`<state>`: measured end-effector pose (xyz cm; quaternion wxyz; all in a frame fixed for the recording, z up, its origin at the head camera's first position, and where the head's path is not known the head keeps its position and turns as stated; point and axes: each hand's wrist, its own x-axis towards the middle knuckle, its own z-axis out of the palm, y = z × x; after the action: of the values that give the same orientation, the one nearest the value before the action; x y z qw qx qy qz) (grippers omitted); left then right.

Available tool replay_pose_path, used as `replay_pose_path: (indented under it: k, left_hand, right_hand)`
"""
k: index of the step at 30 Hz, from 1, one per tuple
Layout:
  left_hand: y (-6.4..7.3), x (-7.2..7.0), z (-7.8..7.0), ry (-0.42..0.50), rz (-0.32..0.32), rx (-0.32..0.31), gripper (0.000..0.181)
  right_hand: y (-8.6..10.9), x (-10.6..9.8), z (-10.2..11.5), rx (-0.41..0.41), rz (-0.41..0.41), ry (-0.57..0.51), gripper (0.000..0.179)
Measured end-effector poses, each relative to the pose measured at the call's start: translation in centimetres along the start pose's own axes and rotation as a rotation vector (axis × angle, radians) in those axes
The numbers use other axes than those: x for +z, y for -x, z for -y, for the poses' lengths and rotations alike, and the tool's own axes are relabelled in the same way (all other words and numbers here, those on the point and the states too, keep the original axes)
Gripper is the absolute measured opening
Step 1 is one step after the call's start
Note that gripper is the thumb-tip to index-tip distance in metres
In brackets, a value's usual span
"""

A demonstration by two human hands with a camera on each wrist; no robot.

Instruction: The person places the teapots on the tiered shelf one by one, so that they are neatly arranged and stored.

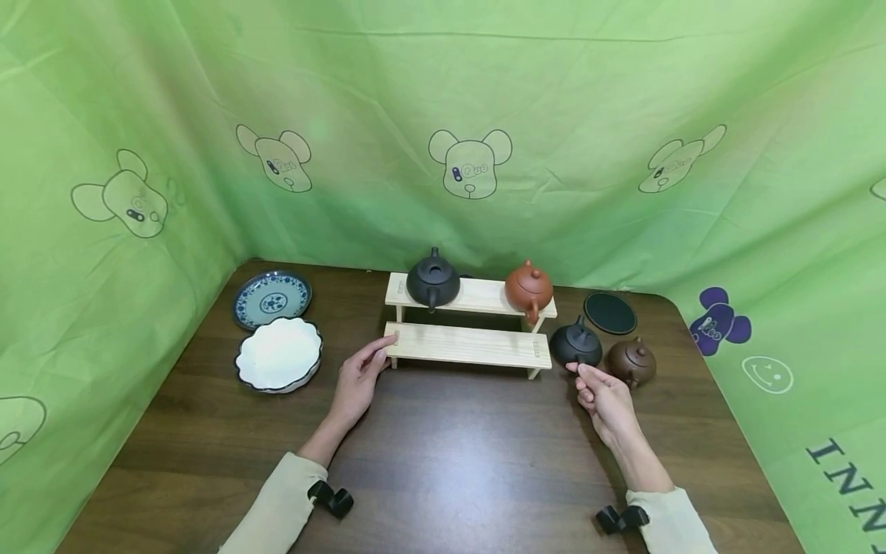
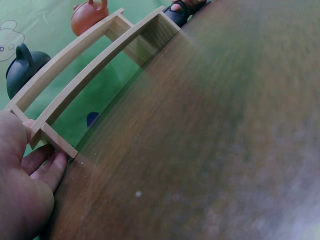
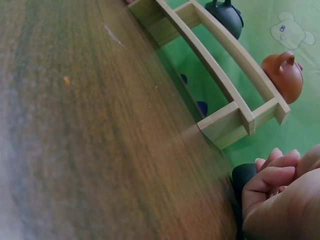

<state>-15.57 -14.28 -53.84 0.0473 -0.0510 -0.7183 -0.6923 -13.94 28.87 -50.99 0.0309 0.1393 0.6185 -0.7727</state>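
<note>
A two-tier wooden rack (image 1: 467, 344) stands at the middle back of the table. My left hand (image 1: 360, 377) holds the left end of its lower shelf, thumb on top and other fingers beside the leg. At the rack's right end sits a black teapot (image 1: 577, 343); my right hand (image 1: 605, 400) pinches its near side at the handle, which the fingers mostly hide. On the upper shelf are another black teapot (image 1: 433, 280) at the left and an orange-red teapot (image 1: 529, 286) at the right. A brown teapot (image 1: 631, 362) stands just right of the pinched one.
At the left lie a blue patterned plate (image 1: 242, 306) and a white scalloped dish (image 1: 278, 354) in front of it. A dark round coaster (image 1: 610, 313) lies behind the brown teapot. Green printed cloth (image 1: 388, 100) hangs behind and at both sides of the wooden table (image 1: 471, 462).
</note>
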Motion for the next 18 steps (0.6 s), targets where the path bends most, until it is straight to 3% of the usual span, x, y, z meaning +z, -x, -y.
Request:
replay_pose_path:
  k: [5,13,18]
  left_hand:
    - [0.1,0.0,0.0,0.003,0.000,0.007,0.033]
    - [0.0,0.1,0.6,-0.017,-0.011,0.090,0.032]
    - [0.0,0.1,0.3,-0.011,-0.006,0.049,0.032]
  right_hand:
    - [0.1,0.1,0.0,-0.011,-0.011,-0.002,0.039]
    - [0.5,0.0,0.7,-0.038,-0.002,-0.026,0.037]
    - [1.1,0.2,1.7,-0.102,0.011,-0.062,0.037]
